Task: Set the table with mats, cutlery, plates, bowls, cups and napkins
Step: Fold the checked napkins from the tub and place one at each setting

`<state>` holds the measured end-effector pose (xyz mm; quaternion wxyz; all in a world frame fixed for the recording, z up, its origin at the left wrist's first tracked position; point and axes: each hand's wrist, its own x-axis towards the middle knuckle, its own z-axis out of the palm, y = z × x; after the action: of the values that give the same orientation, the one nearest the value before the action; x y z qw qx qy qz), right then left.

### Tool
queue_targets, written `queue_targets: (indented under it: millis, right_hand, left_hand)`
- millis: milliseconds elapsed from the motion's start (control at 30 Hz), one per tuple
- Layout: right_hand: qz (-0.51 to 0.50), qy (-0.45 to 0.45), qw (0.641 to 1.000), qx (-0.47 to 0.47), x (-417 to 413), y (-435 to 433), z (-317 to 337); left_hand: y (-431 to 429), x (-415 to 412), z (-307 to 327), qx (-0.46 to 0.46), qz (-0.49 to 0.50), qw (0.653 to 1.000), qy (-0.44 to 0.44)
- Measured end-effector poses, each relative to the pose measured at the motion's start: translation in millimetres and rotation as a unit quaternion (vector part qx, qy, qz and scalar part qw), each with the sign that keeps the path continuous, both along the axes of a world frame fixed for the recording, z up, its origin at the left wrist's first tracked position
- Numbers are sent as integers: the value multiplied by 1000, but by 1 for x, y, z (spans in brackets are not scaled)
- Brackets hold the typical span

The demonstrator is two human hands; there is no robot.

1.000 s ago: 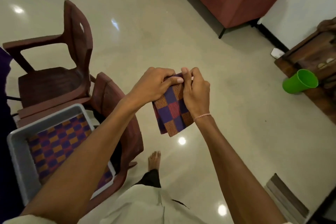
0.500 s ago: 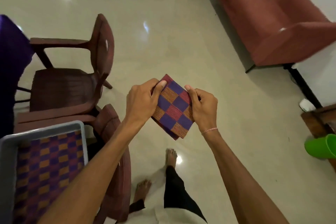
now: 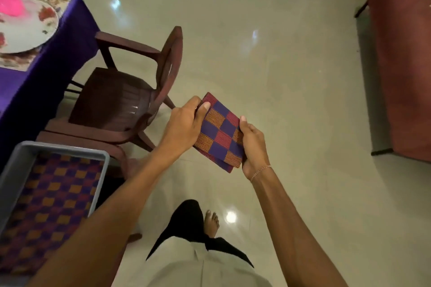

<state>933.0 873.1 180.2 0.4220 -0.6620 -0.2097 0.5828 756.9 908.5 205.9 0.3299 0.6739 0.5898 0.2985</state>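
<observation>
A folded checked napkin (image 3: 220, 130) in purple, red and orange is held flat in the air above the floor. My left hand (image 3: 184, 127) pinches its upper left corner, thumb on top. My right hand (image 3: 253, 144) grips its right edge, thumb on top as well. At the left, a grey tray (image 3: 14, 170) holds more of the same checked cloth (image 3: 49, 202). The table (image 3: 25, 86) with a purple cover stands at the upper left, carrying a floral plate (image 3: 35, 23) and a pink bowl (image 3: 10, 6) on a mat.
Two brown plastic chairs stand between me and the table, the nearer chair (image 3: 126, 105) empty, the tray resting on the other. A red sofa (image 3: 401, 65) lines the right side. Glossy tiled floor (image 3: 268, 53) spreads ahead; my bare foot (image 3: 211, 222) shows below.
The view has swung left, bringing the purple table and its plate into sight; the green cup is gone from view. Both hands moved from the napkin's top to its sides, laying it flat.
</observation>
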Motion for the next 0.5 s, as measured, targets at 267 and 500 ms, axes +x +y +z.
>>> queue_targets:
  millis: [267, 500]
  right_hand:
    - [35, -270, 957, 103, -5, 155, -6]
    - [76, -227, 959, 153, -37, 320, 20]
  left_hand:
    - [111, 11, -21, -2, 105, 994, 5]
    - [252, -24, -17, 12, 236, 970, -59]
